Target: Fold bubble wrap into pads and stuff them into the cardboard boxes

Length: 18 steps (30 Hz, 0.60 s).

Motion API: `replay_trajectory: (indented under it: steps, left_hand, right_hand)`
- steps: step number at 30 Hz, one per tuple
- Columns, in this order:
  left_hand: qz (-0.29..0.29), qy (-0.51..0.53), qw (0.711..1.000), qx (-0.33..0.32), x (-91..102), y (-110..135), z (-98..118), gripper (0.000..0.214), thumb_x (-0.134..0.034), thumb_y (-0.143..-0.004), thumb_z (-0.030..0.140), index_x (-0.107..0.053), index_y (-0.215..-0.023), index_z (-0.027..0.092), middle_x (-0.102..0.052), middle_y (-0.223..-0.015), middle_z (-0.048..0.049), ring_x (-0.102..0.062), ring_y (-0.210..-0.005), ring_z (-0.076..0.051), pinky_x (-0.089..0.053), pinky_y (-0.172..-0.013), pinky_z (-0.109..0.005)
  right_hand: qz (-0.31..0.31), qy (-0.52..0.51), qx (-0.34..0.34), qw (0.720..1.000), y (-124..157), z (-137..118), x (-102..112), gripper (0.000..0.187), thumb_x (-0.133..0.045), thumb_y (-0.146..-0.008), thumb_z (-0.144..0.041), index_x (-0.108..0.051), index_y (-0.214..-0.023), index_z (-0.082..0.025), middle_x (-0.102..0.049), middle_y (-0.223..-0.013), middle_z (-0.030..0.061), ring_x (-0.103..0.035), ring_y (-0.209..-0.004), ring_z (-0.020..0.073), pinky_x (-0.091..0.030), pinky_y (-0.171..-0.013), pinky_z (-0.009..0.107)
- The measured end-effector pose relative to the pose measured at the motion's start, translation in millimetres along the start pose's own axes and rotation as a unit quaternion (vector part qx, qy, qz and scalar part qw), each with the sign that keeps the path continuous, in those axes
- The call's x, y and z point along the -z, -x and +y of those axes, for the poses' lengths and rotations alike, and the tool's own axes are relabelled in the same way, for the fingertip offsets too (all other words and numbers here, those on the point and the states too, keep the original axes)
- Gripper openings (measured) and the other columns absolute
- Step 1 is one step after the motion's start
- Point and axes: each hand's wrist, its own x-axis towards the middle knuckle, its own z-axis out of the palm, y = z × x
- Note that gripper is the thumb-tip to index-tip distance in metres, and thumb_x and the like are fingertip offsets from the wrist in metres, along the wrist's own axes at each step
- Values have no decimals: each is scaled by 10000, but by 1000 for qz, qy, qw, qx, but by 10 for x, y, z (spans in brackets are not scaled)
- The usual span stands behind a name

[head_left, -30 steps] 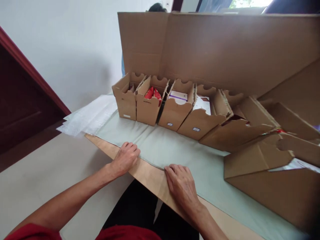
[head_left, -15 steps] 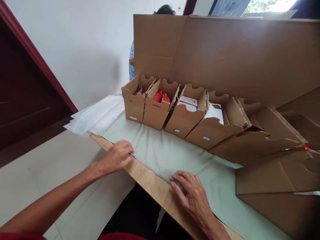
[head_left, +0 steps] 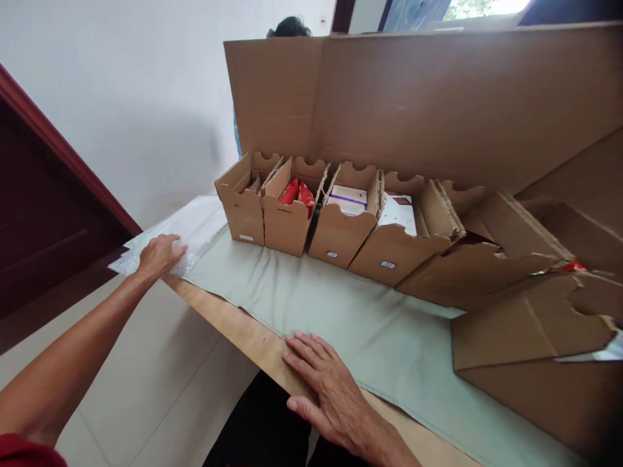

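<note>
My left hand (head_left: 158, 255) reaches out to the left and rests on a stack of white bubble wrap sheets (head_left: 192, 227) at the table's left end, fingers curled over its near edge. My right hand (head_left: 324, 383) lies flat with fingers spread on the wooden table edge (head_left: 233, 324), fingertips touching the pale green cloth (head_left: 350, 324). A row of small open cardboard bins (head_left: 292, 207) stands on the cloth; one holds red packets (head_left: 296, 192), another white and purple boxes (head_left: 348, 196).
A tall cardboard sheet (head_left: 438, 104) stands upright behind the bins. More cardboard bins (head_left: 530, 324) crowd the right side. A person's head (head_left: 289, 27) shows behind the cardboard. A dark red door frame (head_left: 58, 155) is on the left, over a pale tiled floor (head_left: 160, 383).
My left hand has left the cloth's near edge and moved left onto the bubble wrap. My right hand has stayed at the table edge, fingers flattening out.
</note>
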Motion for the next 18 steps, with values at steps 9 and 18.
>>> replay_trajectory:
  steps: [9,18]
  left_hand:
    - [28,99,994,40,560,79,174,185,-511,-841,305,-656,-814,194,-698,-826,-56,-665,-1035,-349,-474,-873,-427]
    - [-383,489,782,-50,454,1297,1401,338,-825,-684,484,-658,-711,191,-627,-707,-6,-582,-655,-160,-501,-590,-257]
  right_hand:
    - [66,-59,-8,996,18,62,-112,548,-695,-922,-452,-660,-1404,-194,-544,-1553,155,-461,-1474,352,-342,-1229,580]
    - [199,-348,-78,913,195,-195,41,523,-729,-888,-499,-678,-1344,-247,-635,-1448,115,-584,-1342,297,-442,-1148,495]
